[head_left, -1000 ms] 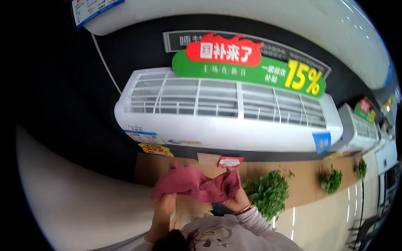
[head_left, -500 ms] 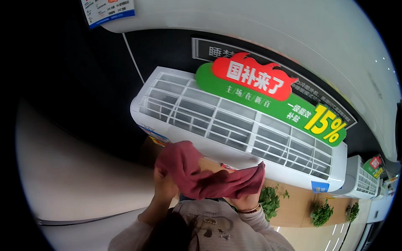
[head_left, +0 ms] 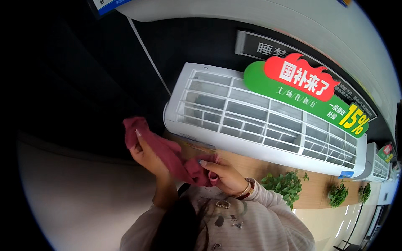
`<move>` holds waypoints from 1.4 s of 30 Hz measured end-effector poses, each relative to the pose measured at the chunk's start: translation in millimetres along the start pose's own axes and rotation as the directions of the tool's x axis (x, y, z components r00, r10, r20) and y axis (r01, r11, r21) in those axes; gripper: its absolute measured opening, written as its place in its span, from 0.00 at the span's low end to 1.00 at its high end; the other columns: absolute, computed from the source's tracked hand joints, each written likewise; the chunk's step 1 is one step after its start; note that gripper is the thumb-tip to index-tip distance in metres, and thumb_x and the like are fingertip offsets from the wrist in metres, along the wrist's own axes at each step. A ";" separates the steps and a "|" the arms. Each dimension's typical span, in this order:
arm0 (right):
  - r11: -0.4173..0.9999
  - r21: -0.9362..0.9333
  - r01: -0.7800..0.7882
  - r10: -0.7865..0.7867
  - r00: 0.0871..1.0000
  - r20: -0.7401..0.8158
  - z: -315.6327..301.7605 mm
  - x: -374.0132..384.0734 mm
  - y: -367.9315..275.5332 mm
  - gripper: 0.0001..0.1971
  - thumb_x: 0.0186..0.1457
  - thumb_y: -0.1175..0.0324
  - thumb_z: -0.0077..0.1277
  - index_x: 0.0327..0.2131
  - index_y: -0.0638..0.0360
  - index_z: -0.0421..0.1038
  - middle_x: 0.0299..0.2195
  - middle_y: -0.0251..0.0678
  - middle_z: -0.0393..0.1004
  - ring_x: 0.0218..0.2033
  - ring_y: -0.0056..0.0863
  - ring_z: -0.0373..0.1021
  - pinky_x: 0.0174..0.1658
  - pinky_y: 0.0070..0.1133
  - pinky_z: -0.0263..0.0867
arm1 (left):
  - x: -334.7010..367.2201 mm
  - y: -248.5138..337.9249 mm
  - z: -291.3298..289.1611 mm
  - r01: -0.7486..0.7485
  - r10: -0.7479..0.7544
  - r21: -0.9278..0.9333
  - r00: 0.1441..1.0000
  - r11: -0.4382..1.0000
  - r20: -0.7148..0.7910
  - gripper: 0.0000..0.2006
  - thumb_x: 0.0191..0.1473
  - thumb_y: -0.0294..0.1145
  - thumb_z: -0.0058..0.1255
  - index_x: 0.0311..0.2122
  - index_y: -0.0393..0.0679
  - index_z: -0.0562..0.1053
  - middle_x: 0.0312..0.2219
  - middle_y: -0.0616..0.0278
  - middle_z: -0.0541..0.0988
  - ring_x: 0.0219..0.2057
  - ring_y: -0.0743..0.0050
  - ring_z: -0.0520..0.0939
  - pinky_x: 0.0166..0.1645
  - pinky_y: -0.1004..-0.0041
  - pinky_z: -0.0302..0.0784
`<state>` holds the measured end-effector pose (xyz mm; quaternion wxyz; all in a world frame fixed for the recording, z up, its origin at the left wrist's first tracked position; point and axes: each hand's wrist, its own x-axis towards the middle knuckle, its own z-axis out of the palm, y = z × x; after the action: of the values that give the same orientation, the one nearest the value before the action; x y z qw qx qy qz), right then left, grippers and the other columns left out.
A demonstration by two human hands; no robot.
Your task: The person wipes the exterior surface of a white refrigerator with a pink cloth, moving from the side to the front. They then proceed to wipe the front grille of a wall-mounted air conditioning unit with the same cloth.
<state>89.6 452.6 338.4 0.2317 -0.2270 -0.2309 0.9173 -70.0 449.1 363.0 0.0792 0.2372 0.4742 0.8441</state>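
Observation:
A dark pink cloth (head_left: 167, 155) stretches between my two hands in front of my chest, bunched and folded. My left hand (head_left: 145, 154) grips its upper left part, thumb lying over the fabric. At the other end, my right hand (head_left: 224, 173) is closed on a gathered corner, thumb on top; a bracelet circles that wrist. Just beyond the hands hangs a white wall air conditioner (head_left: 259, 121) with a grille along its top. Neither hand touches it.
A green and red sign (head_left: 301, 90) leans on the air conditioner's top. To the right is a second white unit (head_left: 377, 161). Potted plants (head_left: 284, 186) stand along a wooden surface (head_left: 312, 193) below. A dark wall panel (head_left: 96, 83) lies at the left.
The cloth was spread wide before the air conditioner; now it is bunched and slanted. My left hand has risen toward the left, and the air conditioner appears farther right in view.

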 end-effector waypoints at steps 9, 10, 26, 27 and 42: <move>0.951 -0.291 0.099 -0.092 0.995 0.037 7.1 21.3 -15.5 0.14 0.53 0.69 0.43 0.43 0.61 0.66 0.28 0.24 0.70 0.21 0.07 0.58 0.22 0.07 0.52 | 26.1 -69.5 -11.1 -0.262 0.106 0.550 0.948 0.793 0.299 0.08 0.48 0.25 0.48 0.35 0.36 0.73 0.40 0.54 0.70 0.41 0.68 0.71 0.45 0.73 0.65; 0.952 -0.283 0.114 -0.098 0.993 0.068 11.3 20.8 -22.6 0.14 0.52 0.70 0.43 0.43 0.61 0.66 0.29 0.25 0.70 0.22 0.07 0.59 0.22 0.07 0.53 | 26.5 -70.2 -8.8 -0.290 0.116 0.525 0.934 0.800 0.338 0.08 0.48 0.25 0.47 0.35 0.36 0.73 0.41 0.53 0.70 0.42 0.67 0.71 0.46 0.73 0.65; 0.906 -0.415 0.077 -0.031 0.993 0.118 2.2 33.3 -30.8 0.11 0.53 0.69 0.44 0.40 0.61 0.67 0.21 0.25 0.64 0.19 0.10 0.58 0.21 0.10 0.54 | 49.5 -79.3 4.4 -0.449 0.000 0.558 0.779 0.698 0.627 0.12 0.51 0.29 0.40 0.41 0.37 0.68 0.42 0.48 0.70 0.42 0.53 0.72 0.46 0.69 0.65; 0.905 -0.418 0.080 -0.035 0.993 0.114 2.7 32.9 -32.9 0.11 0.53 0.69 0.44 0.40 0.61 0.67 0.21 0.25 0.64 0.19 0.10 0.58 0.21 0.10 0.54 | 45.6 -80.6 -1.4 -0.441 0.022 0.535 0.786 0.721 0.617 0.13 0.51 0.28 0.40 0.42 0.36 0.68 0.42 0.47 0.70 0.43 0.54 0.71 0.47 0.69 0.64; 0.912 -0.384 0.143 -0.112 0.988 0.102 3.0 27.8 -41.9 0.13 0.53 0.69 0.44 0.42 0.60 0.67 0.23 0.24 0.66 0.20 0.09 0.57 0.22 0.09 0.54 | 82.1 -69.7 49.3 -0.514 -0.110 0.546 0.653 0.662 0.749 0.12 0.50 0.29 0.42 0.39 0.33 0.69 0.45 0.50 0.68 0.42 0.52 0.72 0.45 0.70 0.67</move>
<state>79.6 499.3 354.3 0.2322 -0.2172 -0.4324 0.8438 -124.8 553.7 352.9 0.0568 0.6198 0.6594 0.4217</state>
